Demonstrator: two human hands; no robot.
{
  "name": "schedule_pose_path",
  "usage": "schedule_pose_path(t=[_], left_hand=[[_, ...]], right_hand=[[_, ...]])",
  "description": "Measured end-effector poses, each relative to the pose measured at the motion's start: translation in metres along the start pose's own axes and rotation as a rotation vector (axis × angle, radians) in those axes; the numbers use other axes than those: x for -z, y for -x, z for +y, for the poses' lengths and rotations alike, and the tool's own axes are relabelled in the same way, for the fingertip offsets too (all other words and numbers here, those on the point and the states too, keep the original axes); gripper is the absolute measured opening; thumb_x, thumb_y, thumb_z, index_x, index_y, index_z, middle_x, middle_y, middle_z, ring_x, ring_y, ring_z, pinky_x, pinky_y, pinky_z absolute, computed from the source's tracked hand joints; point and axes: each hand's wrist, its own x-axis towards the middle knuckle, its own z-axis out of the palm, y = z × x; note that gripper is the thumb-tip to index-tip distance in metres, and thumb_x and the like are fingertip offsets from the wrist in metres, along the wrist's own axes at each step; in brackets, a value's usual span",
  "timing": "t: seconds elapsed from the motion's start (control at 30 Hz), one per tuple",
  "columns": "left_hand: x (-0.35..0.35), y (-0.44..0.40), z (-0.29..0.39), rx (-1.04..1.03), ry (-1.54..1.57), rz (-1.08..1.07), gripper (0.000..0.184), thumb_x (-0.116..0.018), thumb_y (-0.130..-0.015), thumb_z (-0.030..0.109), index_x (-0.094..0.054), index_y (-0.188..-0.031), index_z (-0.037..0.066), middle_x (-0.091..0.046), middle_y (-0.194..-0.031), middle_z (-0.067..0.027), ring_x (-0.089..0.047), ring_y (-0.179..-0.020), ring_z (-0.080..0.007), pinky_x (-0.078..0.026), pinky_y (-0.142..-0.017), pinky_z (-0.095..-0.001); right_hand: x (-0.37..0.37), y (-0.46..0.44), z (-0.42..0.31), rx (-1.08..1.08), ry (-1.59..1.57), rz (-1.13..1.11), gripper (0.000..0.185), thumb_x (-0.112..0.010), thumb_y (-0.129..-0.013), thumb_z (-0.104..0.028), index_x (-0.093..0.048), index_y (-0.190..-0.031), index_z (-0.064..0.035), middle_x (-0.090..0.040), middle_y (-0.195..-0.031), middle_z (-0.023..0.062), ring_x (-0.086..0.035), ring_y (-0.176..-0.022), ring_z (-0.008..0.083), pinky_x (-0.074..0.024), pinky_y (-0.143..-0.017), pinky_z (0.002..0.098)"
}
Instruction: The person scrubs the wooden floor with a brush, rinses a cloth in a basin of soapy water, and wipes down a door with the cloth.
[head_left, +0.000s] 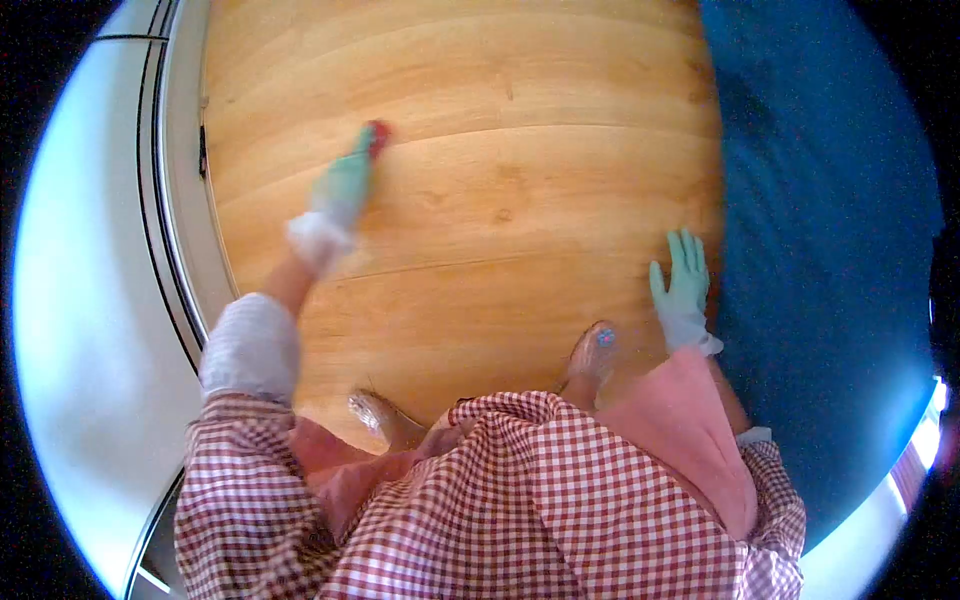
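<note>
Both hands wear pale green gloves with white cuffs. My left hand [344, 188], blurred by motion, is stretched forward over the wooden floor [500, 190] on the left side. Its fingers are closed around a small red object [378, 138], whose far end shows past the fingertips; what it is cannot be made out. On the right, my right hand [686, 280] has its fingers spread, with nothing in it, near my knee and close to the edge of the blue fabric [820, 230].
A white panel [90, 250] with dark edge lines borders the floor on the left. Blue fabric covers the right side. My feet, in clear shoe-like coverings [372, 410] [597, 350], are below, with checked clothing and pink trousers nearer.
</note>
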Motion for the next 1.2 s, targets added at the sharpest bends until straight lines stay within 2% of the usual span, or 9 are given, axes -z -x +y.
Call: schedule_pose_path(t=[0.13, 0.3, 0.37, 0.57, 0.7, 0.77, 0.9, 1.03, 1.2], left_hand=[[0.031, 0.011, -0.029, -0.083, -0.706, -0.026, 0.061, -0.044, -0.106, 0.019, -0.024, -0.164, 0.022, -0.073, -0.08, -0.0165, -0.071, -0.061, -0.0322, -0.054, -0.051, -0.0477], [-0.031, -0.037, 0.179, -0.482, 0.07, -0.093, 0.043, -0.048, -0.106, 0.021, -0.043, -0.148, 0.017, -0.073, -0.113, -0.0201, -0.073, -0.103, -0.0389, -0.06, -0.077, -0.0479], [-0.043, -0.057, 0.249, -0.424, -0.161, -0.197, 0.039, -0.049, -0.105, 0.019, -0.046, -0.144, 0.014, -0.073, -0.117, -0.02, -0.073, -0.101, -0.0388, -0.06, -0.077, -0.0481], [0.03, -0.015, 0.094, -0.666, 0.069, -0.135, 0.045, -0.041, -0.109, 0.023, -0.044, -0.152, 0.015, -0.069, -0.134, -0.0136, -0.069, -0.115, -0.035, -0.056, -0.095, -0.0431], [0.064, 0.005, -0.098, -0.192, -0.101, -0.324, 0.05, -0.035, -0.111, 0.031, -0.039, -0.159, 0.02, -0.065, -0.141, -0.011, -0.065, -0.123, -0.032, -0.049, -0.106, -0.0393], [0.123, 0.035, -0.073, 0.186, -0.789, -0.506, 0.05, -0.035, -0.111, 0.033, -0.038, -0.16, 0.024, -0.064, -0.142, -0.0127, -0.065, -0.124, -0.0331, -0.049, -0.106, -0.0402], [0.028, 0.015, -0.068, -0.503, 0.065, -0.077, 0.046, -0.035, -0.11, 0.038, -0.042, -0.155, 0.03, -0.068, -0.133, -0.0181, -0.068, -0.113, -0.0402, -0.053, -0.098, -0.0476], [-0.043, -0.01, 0.113, -0.418, -0.155, -0.292, 0.037, -0.038, -0.109, 0.038, -0.05, -0.141, 0.024, -0.074, -0.115, -0.0185, -0.071, -0.105, -0.0416, -0.056, -0.086, -0.0518], [-0.072, 0.045, 0.112, -0.498, -0.125, -0.376, 0.04, -0.049, -0.105, 0.025, -0.048, -0.145, 0.022, -0.071, -0.116, -0.0229, -0.071, -0.104, -0.0422, -0.058, -0.083, -0.0518]], right_hand=[[0.008, -0.018, -0.029, 0.068, -0.016, -0.025, 0.059, -0.066, -0.096, -0.023, -0.05, -0.148, -0.0017, -0.044, -0.157, 0.0239, -0.037, -0.146, 0.0464, -0.0304, -0.123, 0.053], [0.018, -0.037, -0.072, 0.252, 0.008, -0.19, 0.063, -0.066, -0.091, -0.017, -0.049, -0.149, -0.0021, -0.043, -0.158, 0.0234, -0.038, -0.147, 0.0454, -0.0307, -0.123, 0.0529], [0.018, -0.037, -0.088, 0.196, 0.136, -0.314, 0.063, -0.064, -0.091, -0.014, -0.047, -0.151, -0.0029, -0.04, -0.16, 0.0222, -0.037, -0.147, 0.0444, -0.031, -0.123, 0.0518], [-0.043, -0.016, -0.094, 0.102, 0.72, -0.42, 0.075, -0.054, -0.094, -0.01, -0.024, -0.163, -0.0041, -0.023, -0.169, 0.0231, -0.029, -0.152, 0.0462, -0.0261, -0.124, 0.055], [-0.06, -0.019, -0.113, 0.006, 0.811, -0.456, 0.076, -0.047, -0.098, -0.009, -0.014, -0.165, -0.0015, -0.015, -0.171, 0.025, -0.023, -0.155, 0.0475, -0.0229, -0.124, 0.0569], [-0.047, -0.029, -0.127, -0.056, 0.797, -0.515, 0.075, -0.047, -0.098, -0.009, -0.014, -0.165, -0.0012, -0.013, -0.171, 0.0255, -0.023, -0.155, 0.0473, -0.0228, -0.125, 0.0556], [-0.065, -0.01, -0.116, -0.079, 0.812, -0.368, 0.075, -0.048, -0.098, -0.008, -0.016, -0.165, -0.0029, -0.017, -0.171, 0.0249, -0.029, -0.153, 0.0447, -0.0274, -0.124, 0.0516], [-0.09, -0.058, -0.147, -0.042, 0.784, -0.282, 0.075, -0.051, -0.096, -0.006, -0.02, -0.163, -0.0017, -0.025, -0.168, 0.0244, -0.035, -0.15, 0.043, -0.0304, -0.123, 0.0495], [-0.131, -0.001, -0.133, -0.116, 0.311, 0.049, 0.066, -0.056, -0.095, -0.01, -0.036, -0.158, -0.0037, -0.035, -0.164, 0.0232, -0.038, -0.147, 0.0432, -0.0305, -0.122, 0.0518]])
